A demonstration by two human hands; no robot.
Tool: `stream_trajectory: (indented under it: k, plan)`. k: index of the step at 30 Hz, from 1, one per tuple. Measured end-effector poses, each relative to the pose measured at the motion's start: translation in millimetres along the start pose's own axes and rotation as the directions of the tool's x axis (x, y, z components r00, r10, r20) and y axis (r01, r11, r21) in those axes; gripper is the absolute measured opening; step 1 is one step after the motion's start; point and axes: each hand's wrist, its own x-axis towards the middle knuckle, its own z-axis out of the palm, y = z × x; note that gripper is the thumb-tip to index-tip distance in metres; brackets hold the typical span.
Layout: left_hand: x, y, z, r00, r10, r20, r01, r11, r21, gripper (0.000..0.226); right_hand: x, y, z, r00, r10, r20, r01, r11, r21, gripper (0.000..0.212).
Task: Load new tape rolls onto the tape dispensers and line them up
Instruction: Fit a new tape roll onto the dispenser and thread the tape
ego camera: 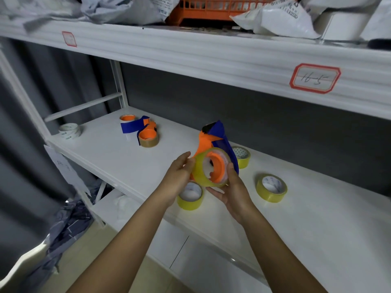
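Orange-and-blue dispenser (pixel 213 136), yellow tape roll (pixel 200 170), white shelf (pixel 317 218).

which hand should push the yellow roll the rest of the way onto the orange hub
Right. The right hand already cups the yellow roll from the near, open side, while the left hand braces the dispenser at its left edge and should stay there.
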Motion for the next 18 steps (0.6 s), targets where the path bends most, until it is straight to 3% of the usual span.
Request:
stream_trajectory:
  k: [4,9,18]
  plan:
    - [-4.2,-3.3,-4.8,0.987,0.047,0.154,-0.049,0.999,0.005,0.028,2.3,-4.9,0.9,1.000,-0.021,-0.006,0.020,0.994,-0.104,0.054]
    - [-3.3,-5.7,-8.1,0.989,0.050,0.138,-0.032,0.991,-0.130,0.023,6.6,-15.2,3.2,0.999,0.049,0.002,-0.049,0.998,-0.038,0.049]
    - [-7.6,-6.0,-13.0,0.999,-0.006,0.039,0.014,0.980,-0.198,0.022,5.1,-17.9,7.5,0.998,0.033,0.047,-0.030,0.998,-0.057,0.047]
